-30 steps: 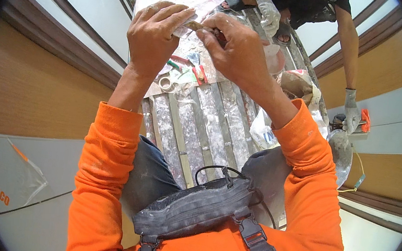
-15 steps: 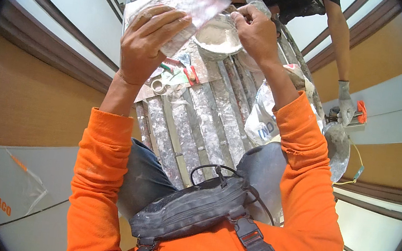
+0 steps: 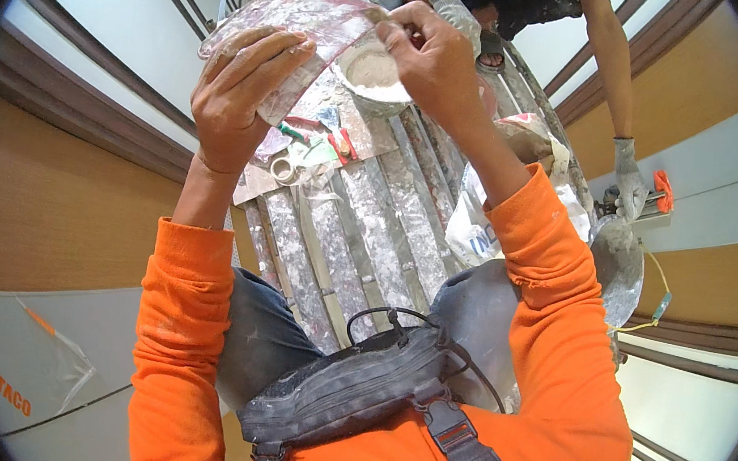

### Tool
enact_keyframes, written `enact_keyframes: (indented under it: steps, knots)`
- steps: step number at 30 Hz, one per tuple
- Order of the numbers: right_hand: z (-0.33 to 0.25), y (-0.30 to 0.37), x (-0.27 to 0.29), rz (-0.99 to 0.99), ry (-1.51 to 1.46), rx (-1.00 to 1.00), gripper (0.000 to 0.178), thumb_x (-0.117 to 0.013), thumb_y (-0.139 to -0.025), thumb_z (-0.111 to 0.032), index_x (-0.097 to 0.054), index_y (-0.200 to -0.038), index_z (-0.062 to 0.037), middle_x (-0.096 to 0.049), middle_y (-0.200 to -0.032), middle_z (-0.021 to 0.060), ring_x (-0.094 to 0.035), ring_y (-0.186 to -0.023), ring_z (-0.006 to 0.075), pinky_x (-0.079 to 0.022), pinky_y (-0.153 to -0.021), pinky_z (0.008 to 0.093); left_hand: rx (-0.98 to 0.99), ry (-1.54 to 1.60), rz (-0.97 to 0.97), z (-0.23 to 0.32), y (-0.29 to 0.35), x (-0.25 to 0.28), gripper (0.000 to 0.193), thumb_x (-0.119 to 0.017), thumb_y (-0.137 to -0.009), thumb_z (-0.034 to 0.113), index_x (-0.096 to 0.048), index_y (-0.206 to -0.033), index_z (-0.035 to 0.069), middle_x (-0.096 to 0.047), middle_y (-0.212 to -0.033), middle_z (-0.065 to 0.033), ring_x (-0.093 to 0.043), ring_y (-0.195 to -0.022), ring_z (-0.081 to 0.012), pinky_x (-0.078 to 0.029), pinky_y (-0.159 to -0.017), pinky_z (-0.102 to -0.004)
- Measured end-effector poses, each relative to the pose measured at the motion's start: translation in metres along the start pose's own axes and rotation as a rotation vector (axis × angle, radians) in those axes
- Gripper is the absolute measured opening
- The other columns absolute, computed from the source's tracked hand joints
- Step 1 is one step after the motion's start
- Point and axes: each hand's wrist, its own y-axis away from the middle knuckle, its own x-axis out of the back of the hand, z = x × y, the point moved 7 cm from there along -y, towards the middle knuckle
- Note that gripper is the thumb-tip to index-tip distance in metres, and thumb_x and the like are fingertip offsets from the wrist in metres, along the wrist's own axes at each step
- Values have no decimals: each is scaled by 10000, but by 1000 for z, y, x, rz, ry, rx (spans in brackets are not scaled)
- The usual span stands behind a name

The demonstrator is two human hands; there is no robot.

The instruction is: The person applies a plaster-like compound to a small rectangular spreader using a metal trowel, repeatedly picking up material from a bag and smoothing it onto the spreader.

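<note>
A clear plastic bag (image 3: 320,14), smeared with white and edged in pink, hangs between my raised hands. My left hand (image 3: 244,96) grips its lower left side, fingers across the front. At the bag's right corner, my right hand (image 3: 440,67) is closed in a pinch; the exact contact is partly hidden by the fingers. Just below the bag stands a bucket (image 3: 384,104) of pale powder or paste, its left part covered by the bag. Under my left hand, a board (image 3: 252,184) bears a tape roll (image 3: 284,169) and red-handled tools (image 3: 343,145).
White-smeared planks (image 3: 372,199) form the platform before my knees. A white sack (image 3: 477,215) lies beneath my right forearm. Opposite, a co-worker's gloved hand (image 3: 453,10) is near my right hand; their other gloved hand (image 3: 630,190) holds an orange-handled tool (image 3: 664,191).
Both my hands have shifted left in the picture with the bag. It now looks more spread out and less blurred, and more of the board's tools shows beneath it.
</note>
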Motion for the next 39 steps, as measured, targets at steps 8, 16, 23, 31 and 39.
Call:
enact_keyframes:
  steps: [8, 16, 23, 31, 39]
  knots:
    - [80, 5, -2, -42, -161, -522, 275, -614, -904, -219, -646, -1045, 14, -704, -848, 191, -694, -775, 331, -526, -700, 379, 851, 472, 117, -40, 27, -13, 212, -760, -853, 106, -732, -1023, -18, -734, -882, -50, -637, -772, -74, -501, -689, -207]
    - [16, -1, 4, 83, 118, 147, 282, -589, -934, -237, -666, -1127, -46, -694, -963, 217, -672, -899, 385, -526, -799, 421, 1228, 972, 225, -64, 62, -44, 166, -728, -865, 92, -692, -962, -38, -709, -886, -82, -654, -744, -119, -517, -603, -258]
    - [12, -1, 2, -30, 177, -74, 318, -580, -957, -226, -645, -1227, -71, -718, -918, 180, -712, -795, 222, -533, -716, 342, 1365, 1115, 247, -72, 70, -45, 234, -732, -856, 85, -645, -1017, -60, -695, -926, -153, -693, -766, -183, -603, -679, -309]
    - [22, 3, -6, -38, 178, -55, 350, -560, -960, -228, -623, -1239, -27, -717, -930, 179, -711, -815, 242, -537, -757, 326, 1293, 1023, 231, -80, 77, -45, 256, -751, -844, 92, -656, -1050, -27, -700, -963, -123, -683, -812, -156, -573, -697, -283]
    - [-24, 3, 8, 138, 424, 243, 259, -575, -896, -103, -631, -1136, -23, -668, -948, 170, -629, -884, 352, -505, -766, 424, 1239, 900, 118, -70, 70, -45, 284, -776, -834, 145, -689, -1037, -36, -712, -945, -94, -650, -794, -130, -531, -703, -270]
